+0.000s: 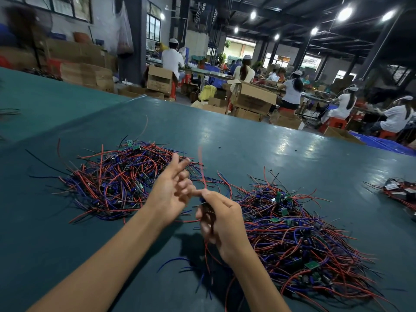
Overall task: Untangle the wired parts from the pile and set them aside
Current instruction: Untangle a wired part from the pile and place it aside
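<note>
Our right hand (221, 224) has its fingers curled round one wired part (204, 208), held above the desk (247, 143) between the left pile (112, 179) and the right pile (304, 233). Our left hand (171, 192) is loose, fingers spread, holding nothing. We'd ease its red wire (201, 167) free slowly, no yanking.

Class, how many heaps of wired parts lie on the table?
3: left heap, beyond the left hand; right heap, beside the right hand; small heap, far right edge. Others may be cut off.

Ceiling lamps (345, 14) light stacked cardboard boxes (252, 99) beyond green table (247, 140).
</note>
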